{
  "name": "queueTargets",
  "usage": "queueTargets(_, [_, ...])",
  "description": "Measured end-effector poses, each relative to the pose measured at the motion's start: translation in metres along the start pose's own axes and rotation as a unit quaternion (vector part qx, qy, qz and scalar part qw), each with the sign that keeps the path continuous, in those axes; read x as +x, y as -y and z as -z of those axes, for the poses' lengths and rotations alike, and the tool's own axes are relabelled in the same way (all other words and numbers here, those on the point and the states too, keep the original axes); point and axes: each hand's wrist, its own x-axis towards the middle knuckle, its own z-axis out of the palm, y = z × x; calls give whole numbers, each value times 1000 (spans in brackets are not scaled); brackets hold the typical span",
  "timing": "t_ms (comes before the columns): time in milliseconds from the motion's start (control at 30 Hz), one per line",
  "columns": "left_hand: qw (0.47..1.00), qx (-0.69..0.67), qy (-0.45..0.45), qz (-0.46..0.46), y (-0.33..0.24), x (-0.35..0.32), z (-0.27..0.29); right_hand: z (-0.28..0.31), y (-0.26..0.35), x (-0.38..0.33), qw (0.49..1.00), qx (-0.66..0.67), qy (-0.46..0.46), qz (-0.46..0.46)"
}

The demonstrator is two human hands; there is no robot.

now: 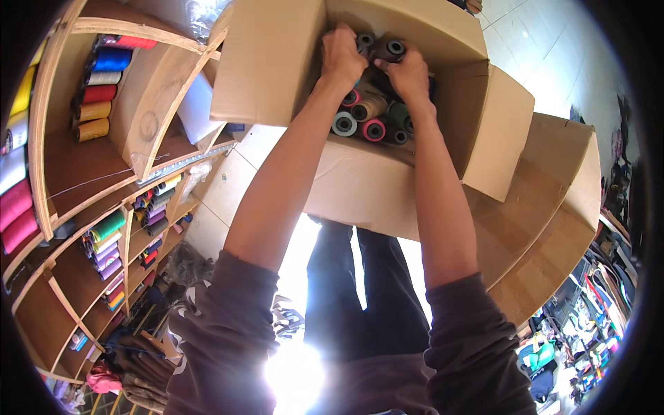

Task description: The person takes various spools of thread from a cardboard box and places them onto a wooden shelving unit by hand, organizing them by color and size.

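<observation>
The right hand (409,75) is closed on a dark thread spool (393,48), with the thumb on the near left side and the fingers on the right. The spool is at the far side of the cardboard box (360,181), inside its walls, with one round end visible. The left hand (344,57) is bent at the far left of the box interior, just beside a grey spool (365,41). The fingers are partly hidden; whether they are clamped on the grey spool cannot be told.

Below and nearer than the hands, more spools lie in the box: a tan spool (371,106) at centre, a pale green spool (344,124) at near left, and a pink-cored spool (374,130) to its right. Both forearms reach over the near wall. The left flap (266,66) and the right flap (499,135) are folded outward.

A second cardboard box (546,200) is located to the right of the first. Wooden shelving (153,104) occupies the left side; its compartments hold spools of several colours, including a blue spool (111,59) in a far compartment. Light floor tiles (221,173) show between the shelving and the box.
</observation>
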Motion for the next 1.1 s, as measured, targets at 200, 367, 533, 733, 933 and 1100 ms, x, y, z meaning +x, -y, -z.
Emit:
queueTargets(200, [958, -259, -96, -74, -49, -70, 99, 64, 70, -60, 980, 184, -25, 72])
queueTargets(367, [926, -256, -200, -192, -27, -130, 183, 65, 148, -119, 927, 326, 69, 172])
queueTargets(533, [871, -354, -338, -35, 41, -169, 246, -29, 233, -150, 892, 336, 143, 265])
queueTargets(733, [854, -287, -425, -93, 151, -96, 274, -174, 300, -112, 888, 271, 10, 370])
queueTargets(933, [830, -127, -532, -105, 251, -24, 294, -253, 348, -80, 908, 228, 32, 350])
queueTargets(1100, [877, -97, -468, -52, 258, -10, 311, -286, 355, -59, 866, 244, -138, 413])
